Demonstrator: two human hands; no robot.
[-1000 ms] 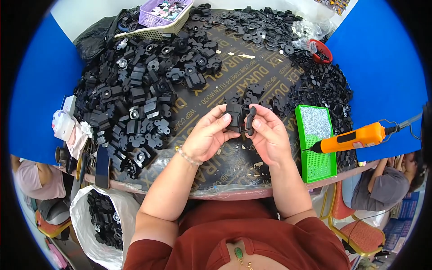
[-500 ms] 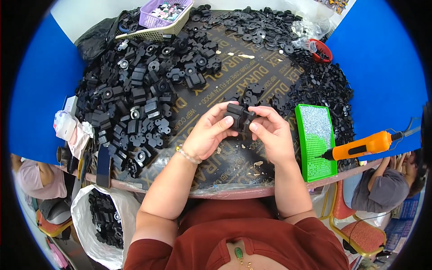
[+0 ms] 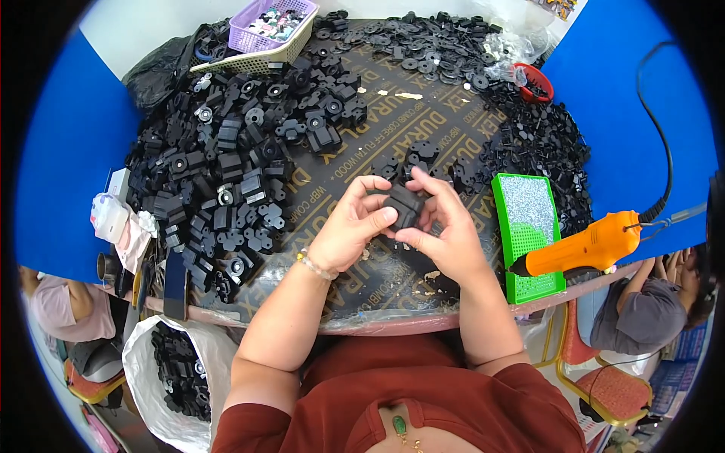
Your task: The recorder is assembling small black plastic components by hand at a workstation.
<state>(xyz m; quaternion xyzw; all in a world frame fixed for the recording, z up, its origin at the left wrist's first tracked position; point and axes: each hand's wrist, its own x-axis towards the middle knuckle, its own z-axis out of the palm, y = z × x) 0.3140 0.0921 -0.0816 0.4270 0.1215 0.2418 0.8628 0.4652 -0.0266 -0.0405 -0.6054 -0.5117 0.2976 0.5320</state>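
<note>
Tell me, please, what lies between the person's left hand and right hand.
In the head view, a black blocky part lies between the left hand and the right hand, with the left thumb against it.

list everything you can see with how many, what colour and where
plastic housing: one, black, at the fingertips
housing pile: many, black, table left
flat plates: several, black, beyond hands
disc pile: many, black, far edge
small-part pile: many, black, right
electric screwdriver: one, orange, right
tray: one, green, right
tiny pieces: many, silvery, in tray
bowl: one, red, far right
baskets: two, purple and cream, far left
bag: one, black, far left
sack: one, white, lower left
table: one, dark-topped, centre
partitions: two, blue, both sides
co-workers: two, pink and grey tops, edges
bracelet: one, pale, left wrist
left hand: one, bare, centre
right hand: one, bare, centre
</note>
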